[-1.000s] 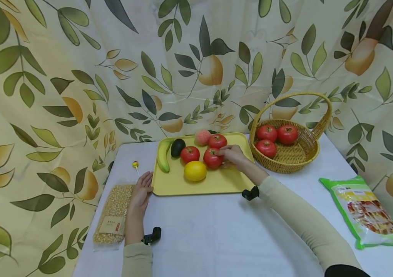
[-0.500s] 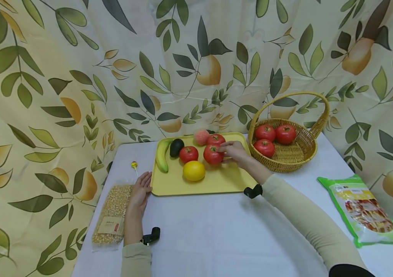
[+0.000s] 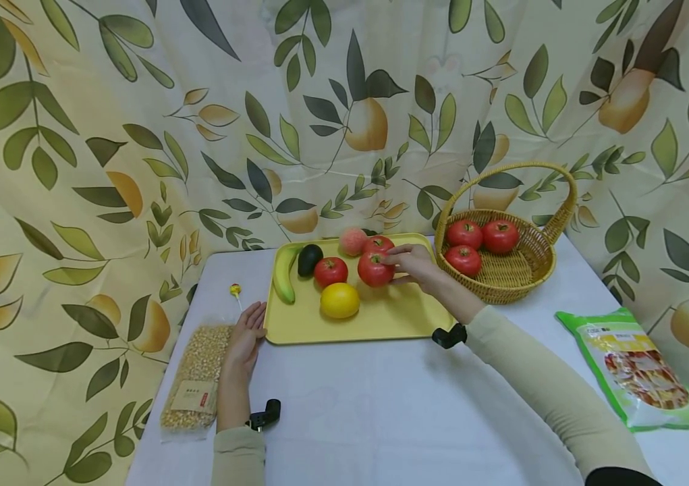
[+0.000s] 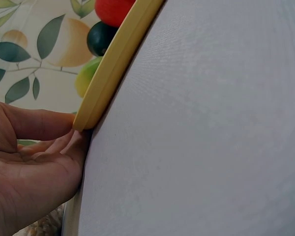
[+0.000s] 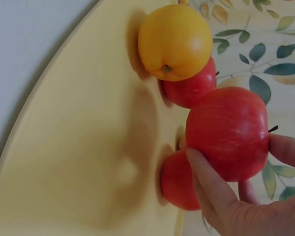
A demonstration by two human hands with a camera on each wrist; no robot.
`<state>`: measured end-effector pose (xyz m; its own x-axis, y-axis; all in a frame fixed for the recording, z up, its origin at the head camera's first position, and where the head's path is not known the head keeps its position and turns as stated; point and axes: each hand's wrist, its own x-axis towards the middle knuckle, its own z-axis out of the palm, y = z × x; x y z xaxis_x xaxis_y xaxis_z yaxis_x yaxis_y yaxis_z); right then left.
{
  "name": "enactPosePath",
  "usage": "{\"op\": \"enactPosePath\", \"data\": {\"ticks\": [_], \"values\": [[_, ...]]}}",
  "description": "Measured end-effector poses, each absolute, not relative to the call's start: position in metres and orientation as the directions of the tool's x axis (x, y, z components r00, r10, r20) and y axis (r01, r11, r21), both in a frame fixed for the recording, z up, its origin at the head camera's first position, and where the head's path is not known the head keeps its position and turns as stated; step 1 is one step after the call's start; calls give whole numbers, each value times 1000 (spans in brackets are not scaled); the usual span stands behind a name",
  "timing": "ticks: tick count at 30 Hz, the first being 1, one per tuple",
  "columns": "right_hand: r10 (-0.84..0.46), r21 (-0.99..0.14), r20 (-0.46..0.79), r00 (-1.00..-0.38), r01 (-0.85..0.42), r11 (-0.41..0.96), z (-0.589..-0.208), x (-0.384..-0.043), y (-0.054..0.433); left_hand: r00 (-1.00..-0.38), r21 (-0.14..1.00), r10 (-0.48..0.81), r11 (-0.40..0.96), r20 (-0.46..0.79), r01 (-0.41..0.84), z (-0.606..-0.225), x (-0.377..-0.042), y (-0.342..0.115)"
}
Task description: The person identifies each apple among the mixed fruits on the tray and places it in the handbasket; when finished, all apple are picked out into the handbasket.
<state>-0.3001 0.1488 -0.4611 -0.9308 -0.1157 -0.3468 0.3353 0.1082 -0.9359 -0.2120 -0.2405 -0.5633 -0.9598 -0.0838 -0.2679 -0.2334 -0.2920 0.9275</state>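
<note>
My right hand (image 3: 418, 268) holds a red apple (image 3: 374, 271) by its sides over the yellow tray (image 3: 393, 322). In the right wrist view that apple (image 5: 228, 132) hangs above the tray surface, thumb and fingers around it and the stem showing. Behind it on the tray sits another apple (image 3: 378, 244); a third apple (image 3: 331, 271) lies to the left. Nearest the front is a yellow citrus fruit (image 3: 340, 300). My left hand (image 3: 245, 335) lies along the tray's front left corner, fingers fairly straight; in the left wrist view the thumb (image 4: 46, 124) touches the rim.
A banana (image 3: 284, 273), a dark avocado (image 3: 310, 260) and a peach (image 3: 353, 241) share the tray. Right of it stands a wicker basket (image 3: 505, 291) with three apples. A snack bag (image 3: 642, 371), a bag of kernels (image 3: 198, 368) and a lollipop (image 3: 235, 289) lie on the table.
The apple in my right hand has risen slightly off the tray, and the hand has risen a little with it. My left hand stays at the tray corner.
</note>
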Motion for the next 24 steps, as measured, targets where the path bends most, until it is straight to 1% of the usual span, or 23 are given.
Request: {"op": "enactPosePath", "data": {"ticks": [7,24], "values": [[-141,-943,-328,-934,314,110,-454,-299,154,-960,929,-80,-285,-270,-237,-563,-211,-241],[-143,-946,-320,-936,309,98,-437,-294,165,-960,930,-82,-283,-269,-236,-561,-210,-240]]}}
